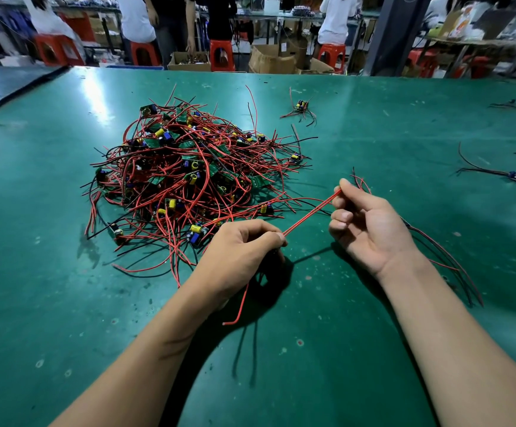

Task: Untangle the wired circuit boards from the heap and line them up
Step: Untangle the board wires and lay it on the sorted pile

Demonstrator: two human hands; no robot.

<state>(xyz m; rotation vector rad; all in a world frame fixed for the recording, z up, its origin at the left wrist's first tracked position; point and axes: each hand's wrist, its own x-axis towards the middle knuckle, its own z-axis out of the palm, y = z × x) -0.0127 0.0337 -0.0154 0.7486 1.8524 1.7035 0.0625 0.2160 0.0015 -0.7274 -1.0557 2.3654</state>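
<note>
A heap of small green circuit boards (185, 177) with yellow and blue parts and tangled red and black wires lies on the green table (373, 124), left of centre. My left hand (238, 254) pinches a pair of red wires (309, 212) just in front of the heap; a red wire end hangs below it. My right hand (370, 226) pinches the other end of the same stretched pair, palm up. More red and black wires trail out behind my right wrist.
Single wired boards lie apart on the table: one at the back (301, 107), one at the right (513, 175), more at the right edge. Beyond the far edge stand red stools (221, 53), cardboard boxes (270, 60) and several people.
</note>
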